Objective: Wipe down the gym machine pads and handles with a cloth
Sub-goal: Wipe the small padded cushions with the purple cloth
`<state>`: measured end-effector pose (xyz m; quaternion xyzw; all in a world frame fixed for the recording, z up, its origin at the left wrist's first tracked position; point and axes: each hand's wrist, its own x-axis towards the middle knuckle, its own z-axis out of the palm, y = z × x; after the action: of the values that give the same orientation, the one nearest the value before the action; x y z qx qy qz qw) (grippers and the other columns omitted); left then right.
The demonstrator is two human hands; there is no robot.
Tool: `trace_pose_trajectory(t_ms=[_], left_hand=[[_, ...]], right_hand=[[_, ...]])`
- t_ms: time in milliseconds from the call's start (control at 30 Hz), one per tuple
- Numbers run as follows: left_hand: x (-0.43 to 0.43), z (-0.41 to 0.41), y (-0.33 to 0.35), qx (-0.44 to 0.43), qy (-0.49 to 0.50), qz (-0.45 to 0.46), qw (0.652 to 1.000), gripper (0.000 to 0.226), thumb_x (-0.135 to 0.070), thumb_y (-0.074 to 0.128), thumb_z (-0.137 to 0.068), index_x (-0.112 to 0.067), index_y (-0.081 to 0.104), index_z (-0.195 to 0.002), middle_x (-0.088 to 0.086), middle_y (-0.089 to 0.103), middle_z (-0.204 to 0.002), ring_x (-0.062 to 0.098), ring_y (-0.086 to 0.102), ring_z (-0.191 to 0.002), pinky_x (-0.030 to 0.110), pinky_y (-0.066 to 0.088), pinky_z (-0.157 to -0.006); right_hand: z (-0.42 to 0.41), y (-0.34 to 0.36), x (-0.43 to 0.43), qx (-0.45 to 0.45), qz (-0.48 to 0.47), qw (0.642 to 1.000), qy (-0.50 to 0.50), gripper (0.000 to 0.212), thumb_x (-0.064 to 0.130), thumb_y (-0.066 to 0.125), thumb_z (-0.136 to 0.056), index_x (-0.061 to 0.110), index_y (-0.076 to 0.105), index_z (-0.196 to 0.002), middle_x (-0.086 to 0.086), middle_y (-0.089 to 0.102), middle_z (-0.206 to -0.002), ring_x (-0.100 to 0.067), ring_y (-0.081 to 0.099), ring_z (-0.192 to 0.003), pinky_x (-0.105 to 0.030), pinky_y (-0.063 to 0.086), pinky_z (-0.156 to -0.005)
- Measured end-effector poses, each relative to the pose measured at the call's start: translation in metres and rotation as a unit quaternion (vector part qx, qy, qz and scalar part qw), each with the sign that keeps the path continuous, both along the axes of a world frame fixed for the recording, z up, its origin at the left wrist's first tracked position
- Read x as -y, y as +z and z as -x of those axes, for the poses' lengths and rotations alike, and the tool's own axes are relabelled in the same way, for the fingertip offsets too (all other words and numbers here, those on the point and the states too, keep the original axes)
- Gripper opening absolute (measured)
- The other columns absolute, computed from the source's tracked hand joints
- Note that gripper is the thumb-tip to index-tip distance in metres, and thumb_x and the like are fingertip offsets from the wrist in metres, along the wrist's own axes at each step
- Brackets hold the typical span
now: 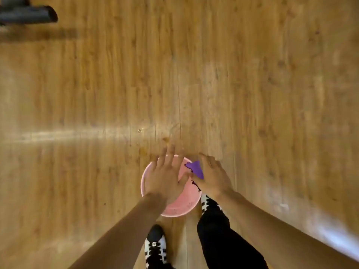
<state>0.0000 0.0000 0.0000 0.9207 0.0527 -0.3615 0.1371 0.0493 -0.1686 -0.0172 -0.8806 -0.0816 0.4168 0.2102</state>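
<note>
Over the pink bucket [182,202] on the wood floor [194,74], my left hand [165,175] hovers flat with its fingers straight and spread, holding nothing. My right hand [213,175] grips the purple cloth [196,168] at the bucket's right rim, and a corner of it pokes out beside my thumb. I take this as readying the cloth before wiping. To do it well I should keep the cloth above the bucket so any drips land inside, bring my left hand in to help twist it, and stop once it is damp rather than soaked. I cannot tell whether the bucket holds water. A dark shape [27,14] lies far off at the top left, too blurred to name. No writing can be read anywhere. My striped shoes [155,243] show no legible brand.
</note>
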Motion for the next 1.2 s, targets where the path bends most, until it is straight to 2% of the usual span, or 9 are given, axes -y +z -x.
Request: trace_pose_trajectory(t_ms=[200, 333, 500, 667, 767, 933, 1067, 1133, 1200], left_hand=[[0.009, 0.016, -0.057, 0.012, -0.015, 0.002, 1.000, 0.085, -0.065, -0.010, -0.092, -0.025, -0.003, -0.166, 0.005, -0.015, -0.173, 0.026, -0.014, -0.160, 0.047, 0.000, -0.131], [0.006, 0.023, -0.068, 0.028, -0.014, 0.000, 1.000, 0.078, -0.062, -0.003, -0.098, -0.023, -0.005, -0.166, 0.004, -0.018, -0.172, 0.026, -0.019, -0.159, 0.041, -0.011, -0.127], [0.000, 0.024, -0.065, 0.026, -0.019, -0.006, 0.999, 0.083, -0.064, -0.011, -0.092, -0.026, -0.008, -0.166, 0.002, -0.022, -0.171, 0.025, -0.023, -0.158, 0.041, -0.011, -0.129], [-0.014, 0.024, -0.035, 0.021, -0.011, -0.024, 0.999, 0.085, -0.065, -0.013, -0.090, -0.027, -0.010, -0.165, 0.001, -0.024, -0.171, 0.026, -0.021, -0.158, 0.041, -0.015, -0.126], [-0.023, 0.019, 0.011, 0.028, -0.012, -0.039, 0.999, 0.083, -0.065, -0.013, -0.089, -0.029, -0.013, -0.164, 0.001, -0.028, -0.169, 0.026, -0.023, -0.158, 0.044, -0.009, -0.129], [-0.025, -0.017, 0.138, 0.068, -0.057, -0.044, 0.995, 0.082, -0.066, -0.017, -0.090, -0.030, -0.016, -0.163, 0.000, -0.029, -0.168, 0.023, -0.028, -0.156, 0.044, -0.010, -0.129], [0.001, -0.067, 0.254, 0.110, -0.064, -0.044, 0.991, 0.090, -0.069, -0.034, -0.083, -0.030, -0.016, -0.162, -0.001, -0.024, -0.169, 0.021, -0.024, -0.157, 0.039, -0.015, -0.127], [0.024, -0.102, 0.323, 0.134, -0.075, -0.034, 0.988, 0.087, -0.068, -0.025, -0.087, -0.030, -0.012, -0.164, -0.003, -0.025, -0.169, 0.020, -0.021, -0.158, 0.037, -0.017, -0.124], [0.049, -0.139, 0.384, 0.171, -0.082, -0.018, 0.982, 0.085, -0.067, -0.015, -0.091, -0.030, -0.004, -0.166, -0.003, -0.019, -0.172, 0.020, -0.015, -0.160, 0.036, -0.013, -0.125]], right_hand=[[0.025, -0.062, 0.001, -0.005, -0.029, 0.998, -0.048, 0.074, 0.041, 0.066, -0.095, 0.023, 0.030, -0.157, -0.005, 0.047, -0.150, -0.029, 0.049, -0.131, -0.040, 0.047, -0.099], [0.031, -0.082, -0.006, 0.003, -0.056, 0.996, -0.067, 0.067, 0.033, 0.067, -0.097, 0.019, 0.034, -0.153, -0.007, 0.050, -0.145, -0.028, 0.054, -0.126, -0.037, 0.048, -0.095], [0.037, -0.093, -0.019, 0.106, -0.007, 0.990, -0.094, 0.033, 0.022, 0.067, -0.097, 0.006, 0.050, -0.121, -0.016, 0.051, -0.117, -0.034, 0.058, -0.100, -0.042, 0.052, -0.075], [0.034, -0.061, -0.022, 0.155, -0.014, 0.977, -0.143, 0.040, 0.031, 0.077, -0.089, 0.006, 0.051, -0.106, -0.012, 0.053, -0.105, -0.031, 0.057, -0.083, -0.036, 0.041, -0.059], [0.028, -0.015, -0.016, 0.167, -0.035, 0.969, -0.176, 0.050, 0.049, 0.076, -0.086, 0.009, 0.050, -0.099, -0.006, 0.050, -0.098, -0.026, 0.053, -0.078, -0.033, 0.038, -0.057], [-0.011, 0.114, 0.009, 0.183, -0.060, 0.944, -0.267, 0.061, 0.066, 0.072, -0.080, 0.014, 0.045, -0.095, -0.003, 0.050, -0.093, -0.023, 0.054, -0.073, -0.039, 0.049, -0.057], [-0.054, 0.238, 0.043, 0.189, -0.048, 0.922, -0.333, 0.047, 0.062, 0.071, -0.083, 0.028, 0.039, -0.090, 0.001, 0.052, -0.094, -0.025, 0.061, -0.078, -0.044, 0.054, -0.065], [-0.084, 0.316, 0.067, 0.200, -0.053, 0.911, -0.358, 0.044, 0.059, 0.070, -0.084, 0.029, 0.038, -0.086, 0.001, 0.054, -0.094, -0.024, 0.061, -0.076, -0.039, 0.051, -0.062], [-0.115, 0.388, 0.091, 0.223, -0.063, 0.901, -0.366, 0.045, 0.054, 0.073, -0.085, 0.028, 0.036, -0.081, 0.000, 0.053, -0.093, -0.023, 0.057, -0.078, -0.036, 0.039, -0.058]])
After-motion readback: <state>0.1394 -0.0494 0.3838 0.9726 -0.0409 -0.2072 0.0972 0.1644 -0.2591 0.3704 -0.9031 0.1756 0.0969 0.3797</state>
